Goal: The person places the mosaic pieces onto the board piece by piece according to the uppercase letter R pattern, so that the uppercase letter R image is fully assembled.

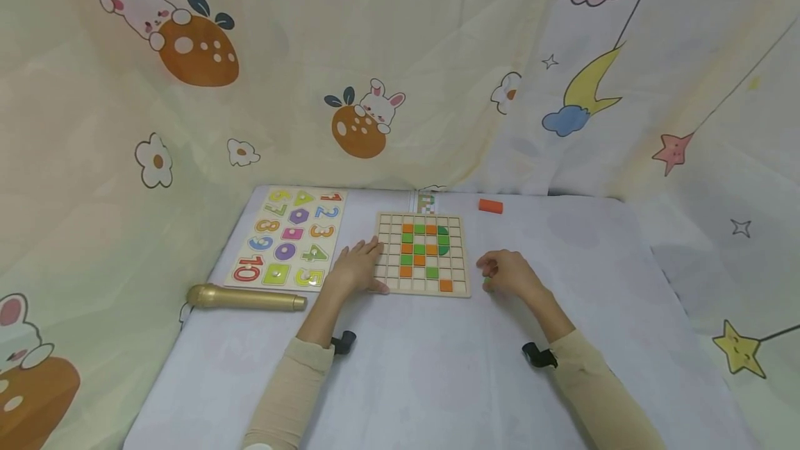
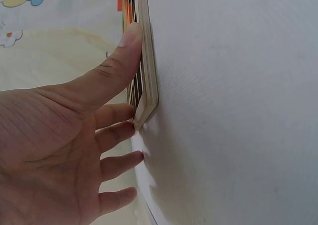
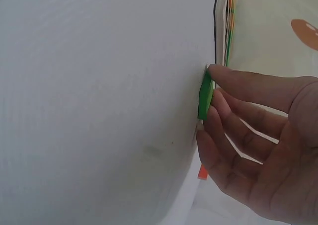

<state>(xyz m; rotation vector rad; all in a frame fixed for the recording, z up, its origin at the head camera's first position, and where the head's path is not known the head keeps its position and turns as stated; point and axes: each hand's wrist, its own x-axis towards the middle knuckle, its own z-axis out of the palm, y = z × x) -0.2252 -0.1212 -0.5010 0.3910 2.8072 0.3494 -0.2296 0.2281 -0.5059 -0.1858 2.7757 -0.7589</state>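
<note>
A wooden grid board [image 1: 387, 287] lies flat on the table, with orange and green tiles set in several of its cells. Two green pieces with rounded edges sit in its right part. My left hand [image 1: 357, 268] rests at the board's left edge, fingers extended. In the left wrist view the thumb [image 2: 131, 36] touches the board's rim. To the right of the board, my right hand [image 1: 512, 273] pinches a small green tile [image 3: 205, 93] between thumb and fingers. That tile stands on edge, close over the white tabletop, and is mostly hidden by the fingers in the head view.
Left of the board lies a number-and-shape puzzle [image 1: 298, 235], with a gold microphone-shaped object [image 1: 246, 298] in front of it. A small pattern card [image 1: 427, 202] sits behind the board. An orange block [image 1: 490, 206] lies at the back right, near a printed cloth backdrop [image 1: 275, 89].
</note>
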